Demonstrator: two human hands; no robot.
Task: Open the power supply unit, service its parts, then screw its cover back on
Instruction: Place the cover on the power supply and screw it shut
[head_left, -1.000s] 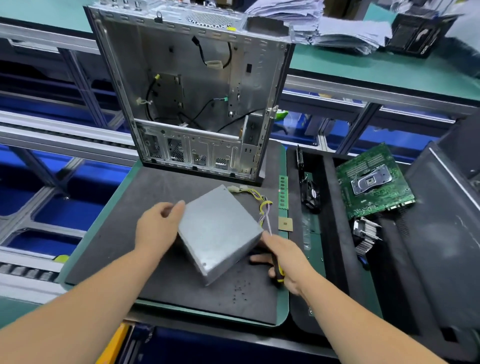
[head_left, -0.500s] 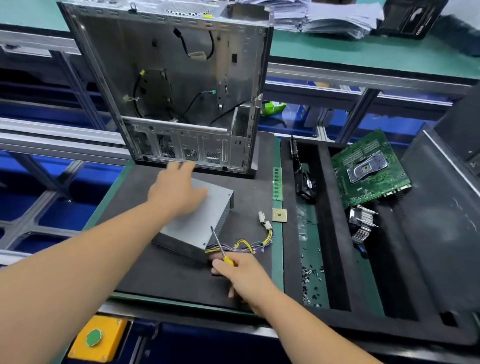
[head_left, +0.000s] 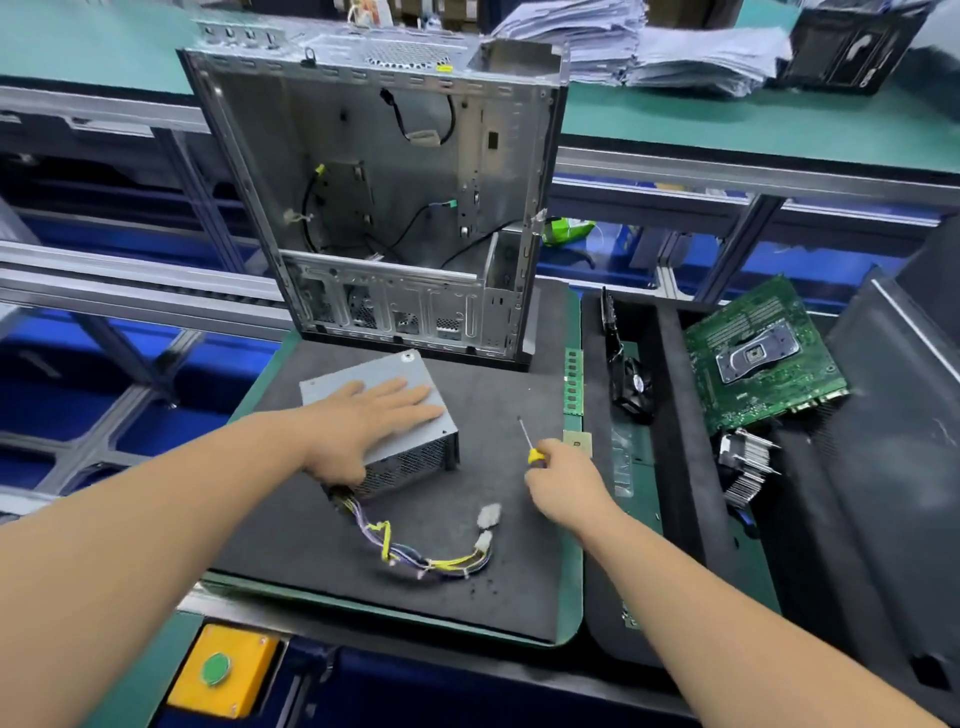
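The power supply unit (head_left: 384, 415) lies flat on the dark foam mat (head_left: 467, 587), a little left of the mat's middle, its grey cover facing up and its vented side toward me. My left hand (head_left: 371, 413) rests on that cover with the fingers straight and spread, palm down. A bundle of yellow and purple wires (head_left: 415, 551) runs out of the unit's near corner and curls across the mat toward its near edge, ending in two white connectors (head_left: 487, 527).

My right hand (head_left: 563, 480) is off the unit, toward the mat's right edge, its fingers curled round the yellow handle of a small screwdriver (head_left: 529, 440) whose thin shaft points up and away from me. Just beyond it, by the right edge of the mat, lies a small square chip (head_left: 577, 439), and a green memory stick (head_left: 573, 382) lies along that same edge.

At the mat's far edge stands an opened computer case (head_left: 395, 208), its bare inside facing me. To the right, a black foam tray (head_left: 680, 467) carries a small fan (head_left: 635, 387), a green motherboard (head_left: 763, 358) and a finned heatsink (head_left: 745, 470). A yellow box with a green button (head_left: 221, 670) sits below the mat's near left corner.
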